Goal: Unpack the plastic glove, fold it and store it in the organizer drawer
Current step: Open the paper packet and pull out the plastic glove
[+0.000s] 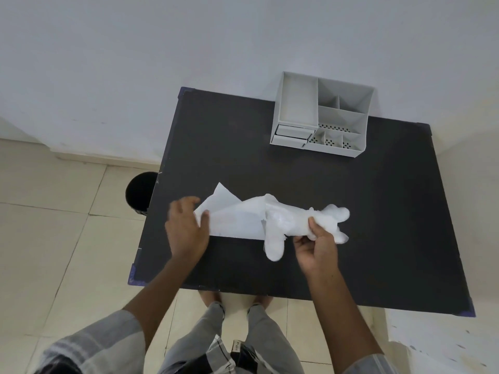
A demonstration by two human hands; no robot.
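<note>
A translucent white plastic glove [289, 221] lies partly out of a flat white paper wrapper [232, 218] in the middle of the black table [351, 211]. My right hand [317, 248] pinches the glove near its finger end, with the glove's fingers sticking out to the right and one drooping toward the front. My left hand [186, 229] grips the wrapper's left end, thumb on top. The grey desk organizer [321, 114] stands at the table's far edge against the wall, with two small shut drawers [293, 133] at its lower left.
A black bin [139, 193] stands on the tiled floor just left of the table. The white wall runs behind the organizer. My legs and feet are at the table's front edge.
</note>
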